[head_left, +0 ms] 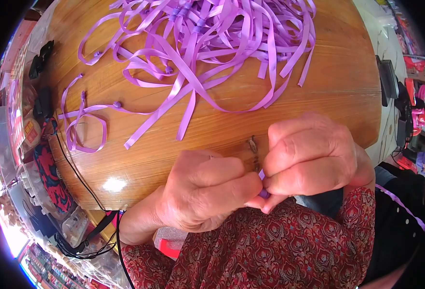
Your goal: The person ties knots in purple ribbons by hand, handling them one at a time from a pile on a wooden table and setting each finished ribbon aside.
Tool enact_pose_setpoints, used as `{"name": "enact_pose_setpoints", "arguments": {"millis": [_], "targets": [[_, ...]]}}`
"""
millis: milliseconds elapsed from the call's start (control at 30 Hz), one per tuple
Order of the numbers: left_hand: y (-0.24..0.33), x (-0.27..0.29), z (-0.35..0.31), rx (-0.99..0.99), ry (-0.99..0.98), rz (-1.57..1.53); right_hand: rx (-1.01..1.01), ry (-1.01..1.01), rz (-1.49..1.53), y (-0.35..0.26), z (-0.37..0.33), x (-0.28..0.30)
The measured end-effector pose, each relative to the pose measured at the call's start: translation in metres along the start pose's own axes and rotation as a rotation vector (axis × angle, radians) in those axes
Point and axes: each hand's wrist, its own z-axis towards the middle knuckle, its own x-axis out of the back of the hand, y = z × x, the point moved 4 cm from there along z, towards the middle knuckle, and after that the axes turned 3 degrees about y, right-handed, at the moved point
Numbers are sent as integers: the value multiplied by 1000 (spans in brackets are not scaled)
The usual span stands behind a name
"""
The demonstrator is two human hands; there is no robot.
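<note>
Head view shows us the wooden table, spreading out beyond the fingers and to both sides of them. Nearer to us than the fingers is our red patterned shirt. Well beyond the fingers we see a heap of lilac ribbons, looped and tangled, running out of sight at the top, with several flat tails trailing back toward us.

Our left hand and right hand meet above the table's near side, backs up. The fingers of both are curled in with hardly any gap, and between them they pinch a ribbon piece. Only a pale sliver and a darker purple spot of it show at the fingertips; we cannot tell its shape.

Left of the fingers, at the table's side, is a dark pouch with red and blue patterning; beside it runs a black cable. Left of the fingers and farther off, a loose ribbon lies coiled.
</note>
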Motion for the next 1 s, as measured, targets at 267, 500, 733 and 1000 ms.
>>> {"name": "enact_pose_setpoints", "arguments": {"millis": [267, 500, 733, 1000], "targets": [[6, -5, -8, -76, 59, -81, -57, 32, 101, -5, -1, -7], [10, -9, -10, -154, 13, -146, -162, -20, 318, -8, 4, -10], [15, -5, -7, -241, 3, -137, -150, 54, 378, -9, 6, -15], [3, 4, -3, -46, 136, 98, -42, 151, -128, -1, 4, 4]]}}
